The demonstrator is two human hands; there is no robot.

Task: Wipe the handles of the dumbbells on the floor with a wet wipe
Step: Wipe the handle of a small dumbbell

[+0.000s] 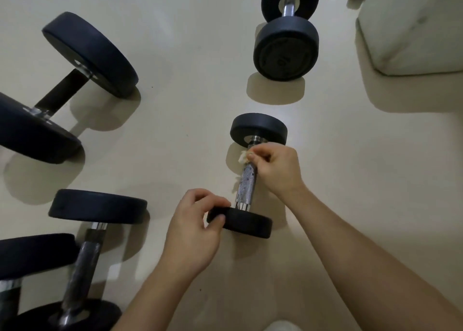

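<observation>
- Right hand (pixel 275 170) pinches crumpled white wet wipe (pixel 243 156) against far end of small black dumbbell's knurled steel handle (pixel 246 182).
- Left hand (pixel 198 228) grips near black weight disc (pixel 240 221), steadying.
- Looks mid-task; other dumbbells' status unknowable.

Pale block-like obj (pixel 413 27) top right on cream floor (pixel 188 42); whitish thing (pixel 281 325) at bottom edge.
</observation>
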